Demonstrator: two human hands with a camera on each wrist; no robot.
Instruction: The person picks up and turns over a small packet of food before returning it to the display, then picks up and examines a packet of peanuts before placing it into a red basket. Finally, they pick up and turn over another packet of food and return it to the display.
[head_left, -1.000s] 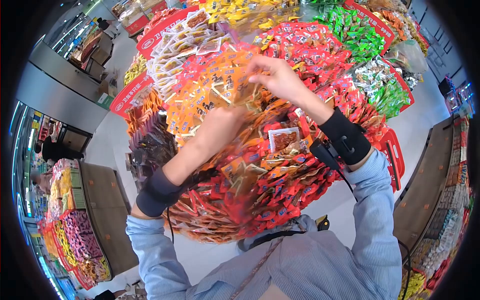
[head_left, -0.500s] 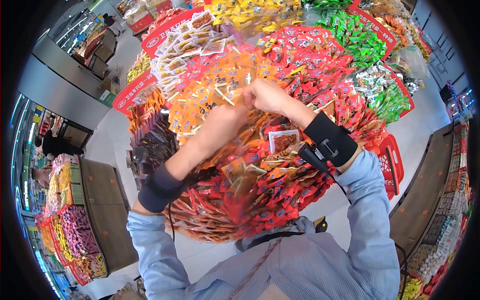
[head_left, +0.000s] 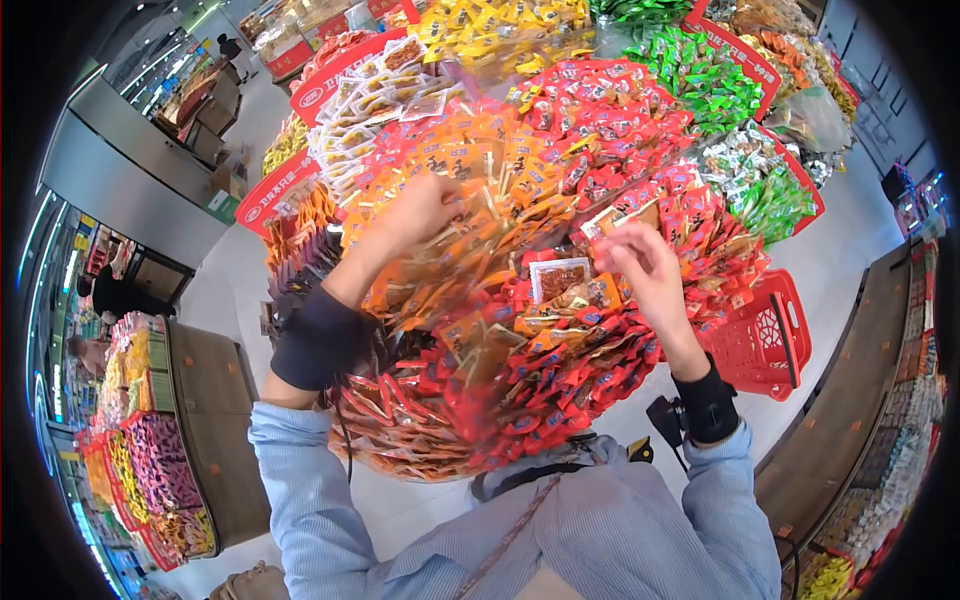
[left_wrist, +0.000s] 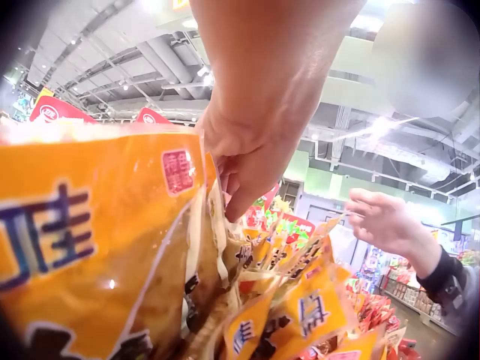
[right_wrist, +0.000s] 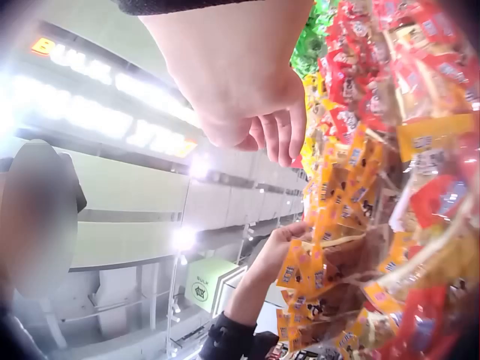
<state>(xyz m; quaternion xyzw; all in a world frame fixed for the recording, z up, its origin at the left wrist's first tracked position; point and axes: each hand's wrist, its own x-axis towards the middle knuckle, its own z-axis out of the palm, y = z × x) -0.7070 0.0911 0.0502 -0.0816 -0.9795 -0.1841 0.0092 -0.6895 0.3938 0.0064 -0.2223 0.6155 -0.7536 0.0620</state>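
Observation:
Orange snack packets (head_left: 470, 155) cover the middle of a round heap. At their near side is the left hand (head_left: 425, 208), fingertips in among upright packets. In the left wrist view, this hand (left_wrist: 251, 161) reaches down behind a large orange packet (left_wrist: 97, 232); its fingertips are partly hidden, so a grip cannot be made out. The right hand (head_left: 645, 270) hovers over red packets (head_left: 690, 225), to the right of a white-edged packet of red-brown food (head_left: 560, 280). Its fingers bend loosely with nothing visible in them, as the right wrist view of that hand (right_wrist: 251, 97) also shows.
Yellow packets (head_left: 500, 30), green packets (head_left: 700, 85) and white packets (head_left: 375, 105) surround the heap's far side, behind red sign boards (head_left: 275, 188). A red basket (head_left: 765, 345) stands at the right on the pale floor (head_left: 830, 240). Wooden display counters flank both sides.
The hands, close together half a second ago, are now apart. The right hand has moved right and toward the body, its fingers less curled; the left has shifted left and slightly away. More basket shows.

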